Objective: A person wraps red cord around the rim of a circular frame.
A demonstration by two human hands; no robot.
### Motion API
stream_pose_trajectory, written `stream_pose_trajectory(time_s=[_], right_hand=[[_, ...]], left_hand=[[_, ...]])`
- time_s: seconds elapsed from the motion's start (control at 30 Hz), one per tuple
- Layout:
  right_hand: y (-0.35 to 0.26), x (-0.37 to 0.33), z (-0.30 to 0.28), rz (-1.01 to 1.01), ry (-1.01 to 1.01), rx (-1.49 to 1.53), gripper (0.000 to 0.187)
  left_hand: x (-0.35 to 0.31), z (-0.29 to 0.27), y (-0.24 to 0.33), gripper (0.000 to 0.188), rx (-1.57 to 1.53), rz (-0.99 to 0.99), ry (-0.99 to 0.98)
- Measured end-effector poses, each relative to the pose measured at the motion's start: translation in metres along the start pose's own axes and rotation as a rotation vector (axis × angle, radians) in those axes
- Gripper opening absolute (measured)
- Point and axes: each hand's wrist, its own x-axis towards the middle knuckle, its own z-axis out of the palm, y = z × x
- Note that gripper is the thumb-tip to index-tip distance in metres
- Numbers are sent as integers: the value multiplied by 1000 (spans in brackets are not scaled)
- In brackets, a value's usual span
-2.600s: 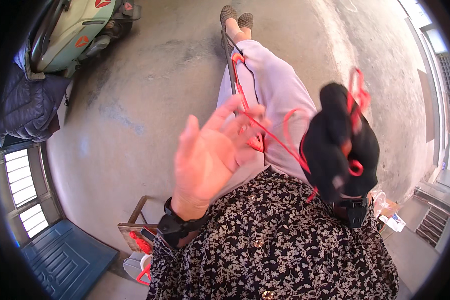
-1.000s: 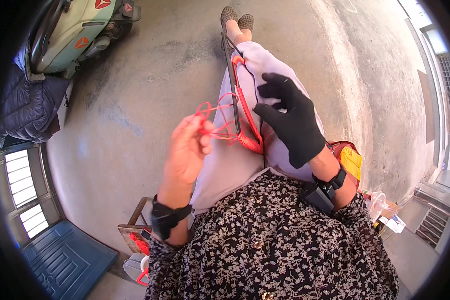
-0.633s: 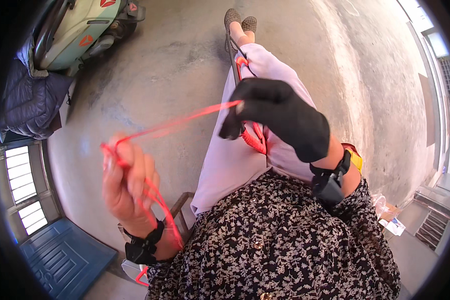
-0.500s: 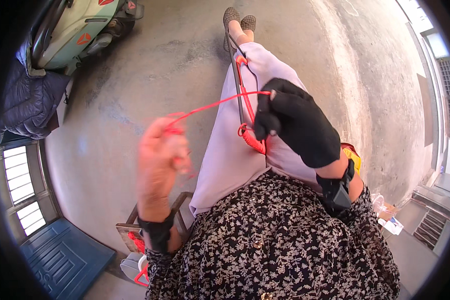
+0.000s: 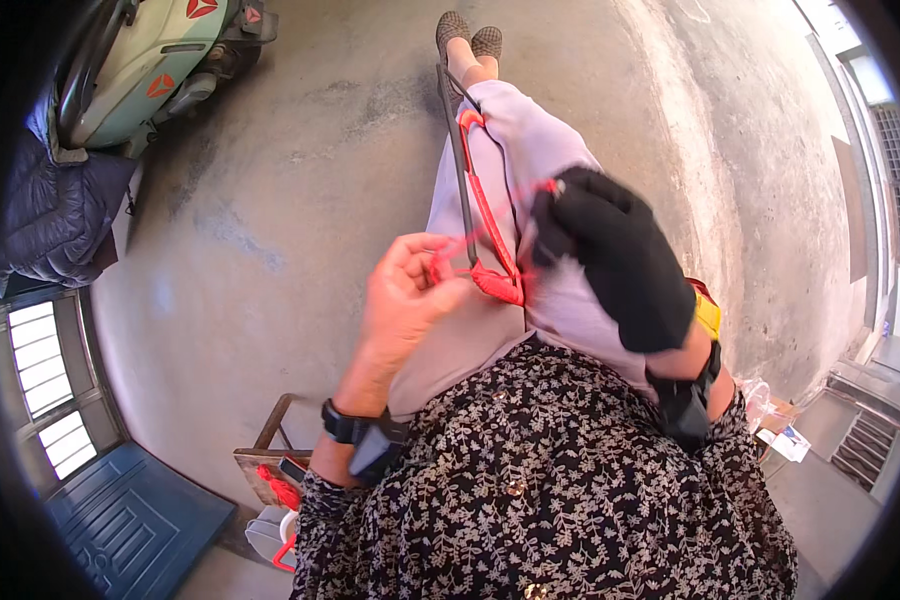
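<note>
Grey floor (image 5: 270, 170), stained; green scooter (image 5: 150, 85) and dark quilted cloth (image 5: 65, 205) at far left. Red cord (image 5: 437, 266): thin, partly blurred, running between both hands. Left hand (image 5: 405, 300): bare, fingers curled, pinching the cord. Right hand (image 5: 625, 260): black-gloved, fingertips pressed together on the cord. Frame (image 5: 495, 285): dark rods, partly wrapped in red, lying lengthwise along pale trousers (image 5: 555, 150); wrapped near end between the hands.
</note>
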Motion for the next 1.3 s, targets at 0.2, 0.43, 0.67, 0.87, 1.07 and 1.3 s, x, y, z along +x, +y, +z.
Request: stream_pose_trajectory(time_s=[0.2, 0.43, 0.67, 0.87, 1.07, 1.3], right_hand=[[45, 25, -20, -277, 220, -925, 17], [66, 39, -14, 43, 30, -617, 12], [-13, 10, -1, -97, 192, 245, 17], [-2, -25, 7, -258, -318, 208, 13], [36, -12, -5, 230, 152, -141, 13], [81, -7, 10, 37, -13, -844, 26]], left_hand=[[5, -18, 4, 20, -138, -100, 90], [13, 8, -5, 11, 218, -91, 13], [-7, -8, 47, 52, -436, -166, -475], [-14, 22, 56, 59, -1020, -306, -177], [-27, -22, 26, 44, -1108, -415, -196], [-43, -29, 17, 32, -358, -376, -13]])
